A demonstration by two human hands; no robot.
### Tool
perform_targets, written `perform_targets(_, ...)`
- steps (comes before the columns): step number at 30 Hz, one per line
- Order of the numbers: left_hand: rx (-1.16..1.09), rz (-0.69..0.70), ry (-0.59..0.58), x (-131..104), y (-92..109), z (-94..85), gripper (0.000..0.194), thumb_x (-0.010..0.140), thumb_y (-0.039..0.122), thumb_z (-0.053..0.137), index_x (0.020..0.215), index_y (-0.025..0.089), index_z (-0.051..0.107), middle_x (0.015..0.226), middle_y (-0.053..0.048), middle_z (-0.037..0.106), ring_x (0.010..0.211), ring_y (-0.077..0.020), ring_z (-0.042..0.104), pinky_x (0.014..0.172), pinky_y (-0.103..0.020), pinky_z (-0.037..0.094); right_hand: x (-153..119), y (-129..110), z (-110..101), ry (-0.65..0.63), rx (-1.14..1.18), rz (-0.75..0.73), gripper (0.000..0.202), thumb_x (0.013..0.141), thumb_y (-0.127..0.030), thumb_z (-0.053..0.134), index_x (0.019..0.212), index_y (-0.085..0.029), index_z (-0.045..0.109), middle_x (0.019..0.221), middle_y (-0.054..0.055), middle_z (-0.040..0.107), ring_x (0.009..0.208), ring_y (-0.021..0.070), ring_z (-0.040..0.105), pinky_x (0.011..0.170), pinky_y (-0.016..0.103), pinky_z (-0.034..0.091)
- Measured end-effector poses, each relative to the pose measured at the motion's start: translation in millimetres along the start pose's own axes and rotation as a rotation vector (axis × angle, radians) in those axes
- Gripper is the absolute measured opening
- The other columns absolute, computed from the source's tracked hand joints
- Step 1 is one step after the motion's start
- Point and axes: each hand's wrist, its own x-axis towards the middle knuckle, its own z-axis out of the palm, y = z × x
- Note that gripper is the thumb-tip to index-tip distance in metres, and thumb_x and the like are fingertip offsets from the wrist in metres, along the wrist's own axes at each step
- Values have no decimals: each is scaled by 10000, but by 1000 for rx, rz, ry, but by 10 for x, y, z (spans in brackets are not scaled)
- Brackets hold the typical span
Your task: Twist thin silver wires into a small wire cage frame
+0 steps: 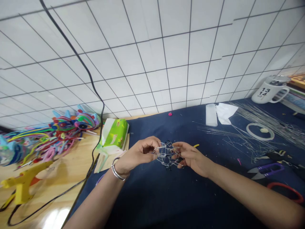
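Observation:
Between my two hands, above the dark blue cloth [152,197], is a small openwork wire frame [168,154] of bent silvery wire with dark bits at its top and bottom. My left hand [144,151] pinches its left edge between thumb and fingers; a silver bangle [116,171] circles that wrist. On the other side, the fingers of my right hand [192,156] curl around the frame's right edge. Some fingertips of the right hand are partly hidden by the wires. Just behind the right hand, a small yellow piece [196,145] shows on the cloth.
Left: a yellow glue gun [26,181], a black cord [89,74], colourful fish-like crafts [87,121] and a green tissue pack [115,133]. Right: loose wires [269,121], a wire coil [260,132], purple snips [269,169], a red handle [286,189] and a white mug [268,90]. A tiled wall [176,51] stands behind.

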Motion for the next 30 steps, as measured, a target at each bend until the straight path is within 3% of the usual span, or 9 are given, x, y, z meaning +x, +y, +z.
perform_targets(8,-133,-20,58,74,-172,-81,89,724,98,629,783,125,567,907,-40,506,771,-116,486,690,-258,413,4,-20,19,-18,-94,-136,621,663,-177,700,1204,-320,432,1287,53,364,1142,238,419,853,400,463)
perform_targets(19,-278,-51,69,148,-410,-58,113,696,98,648,763,124,561,889,-33,509,739,-115,498,671,-260,425,-16,-54,51,126,-235,-84,459,704,-150,655,1096,-273,450,1017,33,509,1015,200,485,759,343,489)
perform_targets(26,-214,-5,97,141,-350,-29,95,714,109,640,767,123,562,884,-36,504,748,-117,484,671,-252,397,-11,-47,38,125,-200,-61,404,707,-173,665,1040,-261,454,994,25,499,965,185,505,725,321,495)
perform_targets(30,-211,-6,101,137,-323,-8,89,717,119,636,765,124,561,882,-38,503,754,-122,480,676,-255,395,-9,-46,34,151,-269,-146,423,686,-203,694,1030,-262,456,1126,42,451,984,191,501,718,311,490)
